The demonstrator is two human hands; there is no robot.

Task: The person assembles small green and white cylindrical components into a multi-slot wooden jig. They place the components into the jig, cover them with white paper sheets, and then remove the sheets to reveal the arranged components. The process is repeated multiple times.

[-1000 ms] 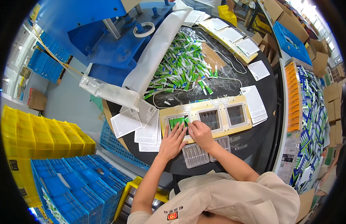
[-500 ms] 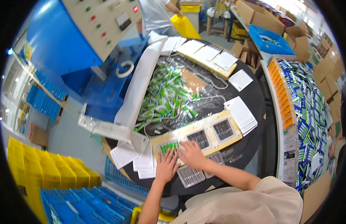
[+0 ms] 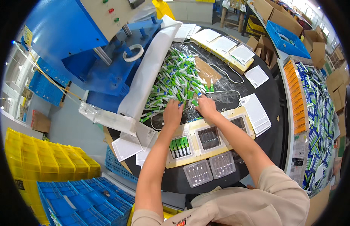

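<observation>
tubes (image 3: 171, 81) lie in a loose heap just beyond your fingertips, and both your hands reach its near edge. your left hand (image 3: 173, 113) has its fingers bent down among the nearest ones; your right hand (image 3: 206, 107) does likewise just beside it, thumb and fingers drawn toward each other. i cannot tell whether either hand has a tube gripped.

nearer your body than your hands sits a pale yellow frame (image 3: 193, 145) with three windows. as far as i can judge, one is loaded: the left window, next to your left forearm, carries a row of packed tubes (image 3: 179, 145). the middle window (image 3: 209, 137), between your forearms, and the right window (image 3: 239, 123), partly crossed by your right forearm, show clear plastic over dark and no green, so both seem unfilled. closer to you than the frame, two clear trays (image 3: 198, 174) rest side by side, their long hollows looking bare.

the packed ones lie neatly parallel, green bodies toward your hands, white ends toward your body. in the heap ahead of your hands they point every way, slim, green and white with touches of blue.
</observation>
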